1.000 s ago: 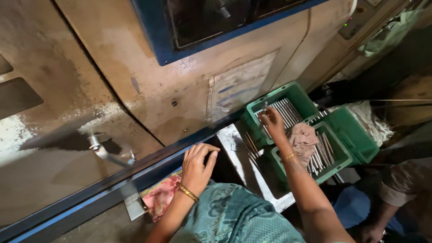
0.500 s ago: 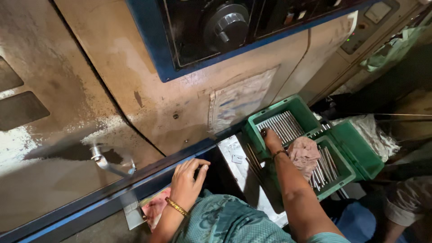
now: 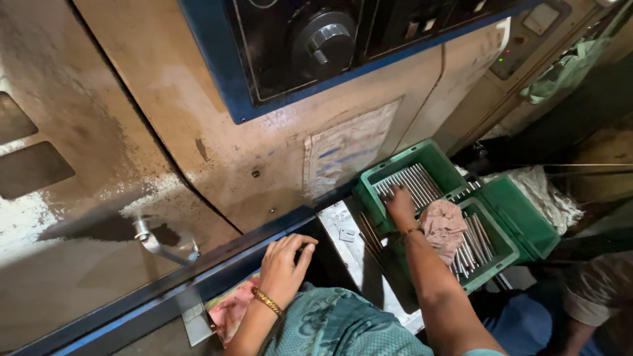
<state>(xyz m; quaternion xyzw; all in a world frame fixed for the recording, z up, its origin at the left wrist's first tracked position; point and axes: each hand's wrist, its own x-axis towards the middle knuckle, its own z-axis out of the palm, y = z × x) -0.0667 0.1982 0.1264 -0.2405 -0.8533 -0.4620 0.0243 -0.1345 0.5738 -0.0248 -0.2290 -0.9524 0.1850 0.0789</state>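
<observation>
Right hand (image 3: pixel 399 202) flat on thin grey metal rods (image 3: pixel 410 186) in green plastic crate (image 3: pixel 432 153), grasp not discernible; left hand (image 3: pixel 285 262) loosely braced on dark blue machine ledge (image 3: pixel 264 242); pinch 1 rod, lift level

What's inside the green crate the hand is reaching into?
The green crate holds shiny metal rods lying side by side. The right hand covers some of them, so whatever lies under it is hidden.
</observation>
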